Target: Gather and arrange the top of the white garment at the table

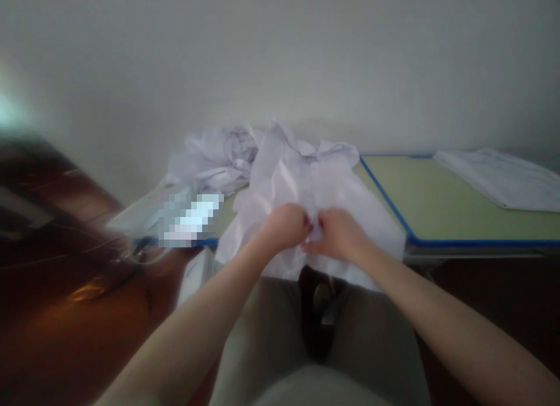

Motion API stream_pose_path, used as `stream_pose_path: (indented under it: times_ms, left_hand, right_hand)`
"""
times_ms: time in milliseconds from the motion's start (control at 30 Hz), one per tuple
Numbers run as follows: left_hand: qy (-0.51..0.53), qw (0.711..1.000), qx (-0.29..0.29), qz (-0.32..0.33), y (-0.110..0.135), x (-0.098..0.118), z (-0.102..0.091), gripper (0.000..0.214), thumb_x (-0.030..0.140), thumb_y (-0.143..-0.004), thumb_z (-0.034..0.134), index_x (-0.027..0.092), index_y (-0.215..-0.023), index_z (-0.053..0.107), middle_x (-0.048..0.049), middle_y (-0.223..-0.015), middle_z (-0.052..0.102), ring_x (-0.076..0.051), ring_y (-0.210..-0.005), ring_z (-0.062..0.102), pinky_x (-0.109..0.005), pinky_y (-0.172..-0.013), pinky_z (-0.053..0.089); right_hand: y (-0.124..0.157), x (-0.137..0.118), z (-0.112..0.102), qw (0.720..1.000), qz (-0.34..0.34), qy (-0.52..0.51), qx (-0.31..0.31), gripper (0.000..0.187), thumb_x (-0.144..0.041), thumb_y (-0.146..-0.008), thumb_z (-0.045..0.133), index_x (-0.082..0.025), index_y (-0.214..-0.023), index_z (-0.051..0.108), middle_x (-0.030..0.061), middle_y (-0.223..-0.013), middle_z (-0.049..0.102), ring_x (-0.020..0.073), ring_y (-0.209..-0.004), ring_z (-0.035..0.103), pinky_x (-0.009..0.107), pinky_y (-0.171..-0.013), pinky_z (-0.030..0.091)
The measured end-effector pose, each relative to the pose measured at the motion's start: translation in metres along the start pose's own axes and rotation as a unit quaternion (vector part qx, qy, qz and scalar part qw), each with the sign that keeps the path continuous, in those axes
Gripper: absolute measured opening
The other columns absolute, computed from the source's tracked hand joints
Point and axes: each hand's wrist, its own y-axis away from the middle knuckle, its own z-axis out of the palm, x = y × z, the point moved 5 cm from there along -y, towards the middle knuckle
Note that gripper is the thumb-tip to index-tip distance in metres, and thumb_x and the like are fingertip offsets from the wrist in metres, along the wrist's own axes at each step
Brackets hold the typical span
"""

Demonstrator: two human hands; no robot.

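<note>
- Head view: left hand (pixel 286 225) and right hand (pixel 339 234), two in all, meet knuckle to knuckle, fingers pinched narrow on the near part of one white garment (pixel 306 190).
- Garment: draped over the table edge (pixel 459 241), trailing down toward the lap.
- Risk: thin cloth held only by fingertips; it could slip from the pinch, or its hanging weight could drag it off the edge.
- Beyond the left hand: one crumpled white heap (pixel 219 155).
- Far right of the right hand: one folded white stack (pixel 503 178).
- Tables: two, blue-rimmed, abutting.
</note>
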Motion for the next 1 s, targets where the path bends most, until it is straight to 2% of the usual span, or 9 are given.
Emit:
stream_pose_path:
  times_ms: [133, 300, 367, 467, 567, 667, 800, 900, 1000]
  left_hand:
    - [-0.007, 1.0, 0.009, -0.021, -0.001, 0.0, 0.003, 0.027, 0.031, -0.079, 0.049, 0.018, -0.08, 0.072, -0.0115, -0.08, 0.07, -0.024, -0.075, 0.065, -0.031, -0.064, 0.045]
    - [0.018, 0.999, 0.029, -0.037, -0.004, -0.001, 0.009, 0.028, 0.032, -0.079, 0.046, 0.017, -0.082, 0.07, -0.0107, -0.083, 0.07, -0.023, -0.076, 0.065, -0.03, -0.064, 0.045]
    - [0.026, 0.999, 0.03, -0.024, -0.005, -0.003, 0.01, 0.027, 0.029, -0.078, 0.046, 0.017, -0.081, 0.069, -0.0102, -0.083, 0.07, -0.022, -0.076, 0.064, -0.03, -0.064, 0.044]
    - [0.072, 0.997, 0.005, -0.01, -0.007, -0.01, 0.008, 0.023, 0.027, -0.076, 0.047, 0.017, -0.076, 0.068, -0.0088, -0.079, 0.069, -0.019, -0.073, 0.063, -0.028, -0.064, 0.044]
    - [0.175, 0.984, -0.035, -0.022, -0.008, -0.023, 0.005, 0.022, 0.03, -0.077, 0.049, 0.016, -0.076, 0.067, -0.0061, -0.073, 0.068, -0.017, -0.068, 0.062, -0.027, -0.062, 0.044]
    - [0.26, 0.963, -0.061, -0.036, -0.008, -0.035, 0.004, 0.022, 0.033, -0.077, 0.052, 0.017, -0.077, 0.066, -0.0041, -0.072, 0.067, -0.016, -0.067, 0.061, -0.026, -0.06, 0.045]
    - [0.291, 0.954, -0.063, -0.032, -0.005, -0.042, 0.003, 0.021, 0.036, -0.076, 0.056, 0.018, -0.076, 0.067, -0.0032, -0.073, 0.068, -0.016, -0.068, 0.061, -0.025, -0.06, 0.045]
    - [0.299, 0.952, -0.06, -0.031, -0.003, -0.045, 0.003, 0.022, 0.038, -0.077, 0.056, 0.018, -0.078, 0.067, -0.003, -0.075, 0.069, -0.016, -0.069, 0.061, -0.025, -0.06, 0.045]
    - [0.297, 0.953, -0.062, -0.024, -0.003, -0.045, 0.001, 0.022, 0.038, -0.077, 0.055, 0.019, -0.078, 0.067, -0.0029, -0.076, 0.069, -0.016, -0.069, 0.062, -0.025, -0.06, 0.045]
  right_hand:
    - [0.006, -0.006, 0.004, 1.0, 0.0, 0.008, 0.007, 0.063, -0.067, -0.061, 0.069, -0.017, -0.099, 0.058, 0.0128, -0.101, 0.06, 0.0298, -0.096, 0.055, 0.041, -0.085, 0.043]
    - [0.013, -0.019, 0.007, 0.998, 0.028, 0.02, 0.046, 0.057, -0.063, -0.069, 0.064, -0.018, -0.103, 0.056, 0.0153, -0.106, 0.057, 0.0336, -0.101, 0.049, 0.047, -0.088, 0.039]
    - [0.015, -0.023, 0.007, 0.998, 0.027, 0.023, 0.055, 0.051, -0.053, -0.07, 0.065, -0.017, -0.106, 0.055, 0.016, -0.109, 0.056, 0.0338, -0.103, 0.047, 0.048, -0.088, 0.037]
    - [0.018, -0.025, 0.006, 0.998, 0.029, 0.022, 0.055, 0.039, -0.037, -0.071, 0.063, -0.018, -0.105, 0.055, 0.0155, -0.108, 0.056, 0.0333, -0.103, 0.046, 0.048, -0.088, 0.036]
    - [0.022, -0.024, 0.003, 0.998, 0.022, 0.017, 0.052, 0.035, -0.034, -0.072, 0.06, -0.02, -0.104, 0.057, 0.0148, -0.105, 0.056, 0.0339, -0.102, 0.047, 0.048, -0.087, 0.036]
    - [0.026, -0.021, 0.0, 0.999, 0.001, 0.007, 0.039, 0.028, -0.033, -0.075, 0.058, -0.021, -0.1, 0.06, 0.0137, -0.102, 0.059, 0.0324, -0.1, 0.049, 0.046, -0.087, 0.037]
    - [0.029, -0.011, -0.005, 0.999, -0.014, -0.033, 0.018, 0.011, -0.027, -0.079, 0.053, -0.021, -0.083, 0.061, 0.0083, -0.086, 0.063, 0.0244, -0.086, 0.055, 0.036, -0.079, 0.039]
    - [0.029, 0.0, -0.009, 0.997, 0.002, -0.068, 0.023, 0.01, -0.022, -0.08, 0.05, -0.02, -0.076, 0.059, 0.0056, -0.078, 0.064, 0.0191, -0.073, 0.056, 0.03, -0.067, 0.037]
    - [0.02, 0.005, -0.011, 0.996, 0.022, -0.085, 0.03, 0.012, -0.022, -0.081, 0.048, -0.021, -0.08, 0.059, 0.0047, -0.079, 0.066, 0.0184, -0.071, 0.059, 0.029, -0.062, 0.035]
